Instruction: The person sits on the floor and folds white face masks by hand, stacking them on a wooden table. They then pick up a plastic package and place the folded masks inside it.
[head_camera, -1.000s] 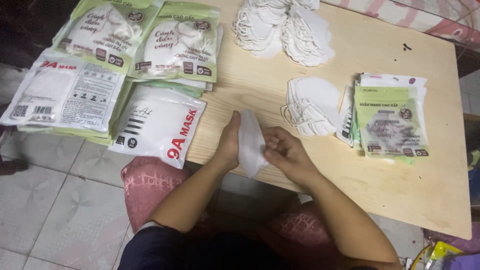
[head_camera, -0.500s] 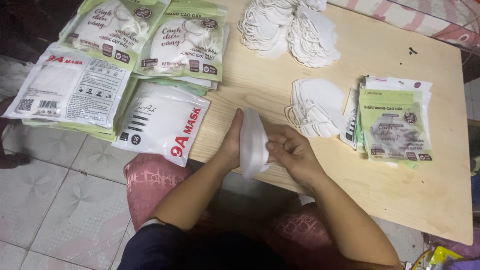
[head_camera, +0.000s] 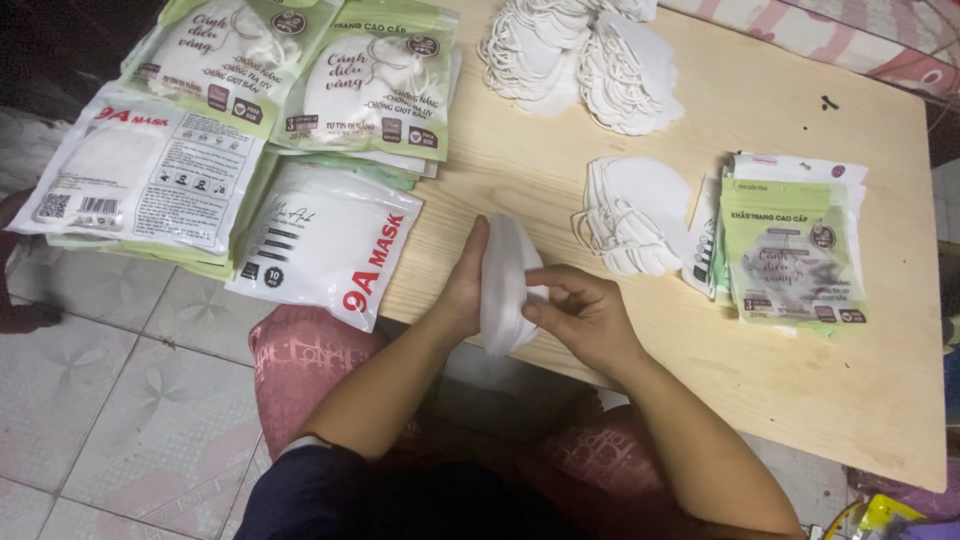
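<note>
Two bare hands press a stack of white face masks (head_camera: 505, 285) upright on its edge at the near rim of a light wooden table (head_camera: 800, 380). On the stack's left side the left hand (head_camera: 462, 290) lies flat against it, fingers straight and together, thumb hidden behind. From the other side the right hand (head_camera: 585, 315) pinches the stack, fingers curled and thumb laid on its near edge. Both forearms reach up from the bottom of the frame, over a red patterned cushion (head_camera: 300, 370) that sits on a pale tiled floor (head_camera: 110, 420).

Just left of the hands, a white sealed mask packet with red lettering (head_camera: 325, 245) overhangs the table's corner. Right of the hands, well apart from them, lies a small pile of loose white masks (head_camera: 635, 215) with their ear loops showing, and just beside that a short stack of green-and-white printed sleeves (head_camera: 790, 245).

Farther left, another white packet (head_camera: 140, 175) lies on more green ones. Beyond it, two green-bordered mask packets (head_camera: 300, 65) lie side by side. At the far edge of the table sits a larger heap of loose white masks (head_camera: 580, 55), loops tangled, and a small dark speck (head_camera: 828, 102) marks the wood toward the far right corner.
</note>
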